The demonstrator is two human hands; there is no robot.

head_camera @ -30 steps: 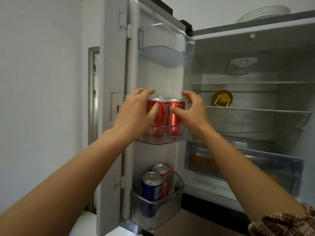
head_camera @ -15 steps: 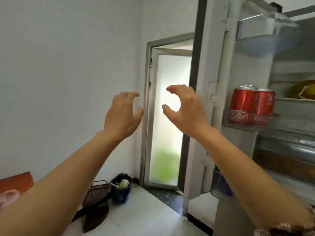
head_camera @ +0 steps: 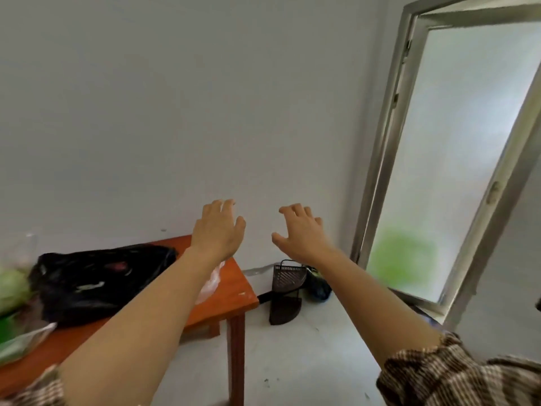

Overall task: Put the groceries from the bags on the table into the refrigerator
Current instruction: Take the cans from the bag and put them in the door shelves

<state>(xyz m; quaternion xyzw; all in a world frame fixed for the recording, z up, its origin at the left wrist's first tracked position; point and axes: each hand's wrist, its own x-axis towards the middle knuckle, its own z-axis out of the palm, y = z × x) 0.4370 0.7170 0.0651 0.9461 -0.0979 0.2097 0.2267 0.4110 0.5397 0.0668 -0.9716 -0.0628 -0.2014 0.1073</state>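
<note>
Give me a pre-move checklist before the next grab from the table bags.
1. Left hand free: ok, open and holding nothing.
2. Right hand free: ok, open and holding nothing.
3. Target in view: ok, the black plastic bag lies on the wooden table.
4. Bag mouth open and contents reachable: cannot tell, the bag is crumpled.
5. More groceries left: ok, a green vegetable sits at the left edge, blurred.
6. Refrigerator door open: cannot tell, it is out of view.
</note>
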